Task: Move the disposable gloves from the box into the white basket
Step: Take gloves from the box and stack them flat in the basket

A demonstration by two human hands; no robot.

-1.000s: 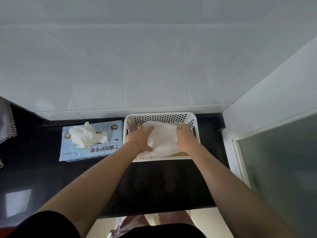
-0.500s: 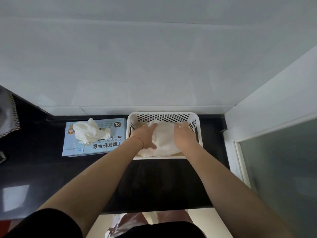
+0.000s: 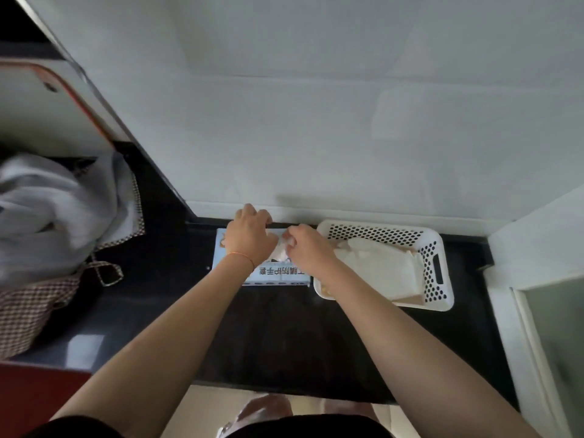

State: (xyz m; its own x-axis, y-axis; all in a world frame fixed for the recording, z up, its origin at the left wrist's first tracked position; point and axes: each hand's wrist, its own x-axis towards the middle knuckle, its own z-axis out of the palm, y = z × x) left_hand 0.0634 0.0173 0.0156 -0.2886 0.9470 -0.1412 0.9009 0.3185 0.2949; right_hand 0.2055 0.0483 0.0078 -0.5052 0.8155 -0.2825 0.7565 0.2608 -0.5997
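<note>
A light blue glove box (image 3: 278,275) lies on the black counter against the wall. White gloves (image 3: 279,253) stick up from its opening. My left hand (image 3: 249,240) hovers over the box with fingers curled at the tuft. From the other side my right hand (image 3: 308,246) pinches the same tuft. The white perforated basket (image 3: 440,263) stands right beside the box, to its right. A flat pile of white gloves (image 3: 384,268) lies inside it.
The black counter (image 3: 284,336) ends at a front edge near my body. A white wall rises behind the box and basket. A grey cloth (image 3: 47,210) and a checkered bag (image 3: 28,311) sit at the left. A frosted glass door (image 3: 556,343) stands at the right.
Both hands left the glove pile in the basket and moved left to the box, where they now hold the protruding gloves. The view has swung left.
</note>
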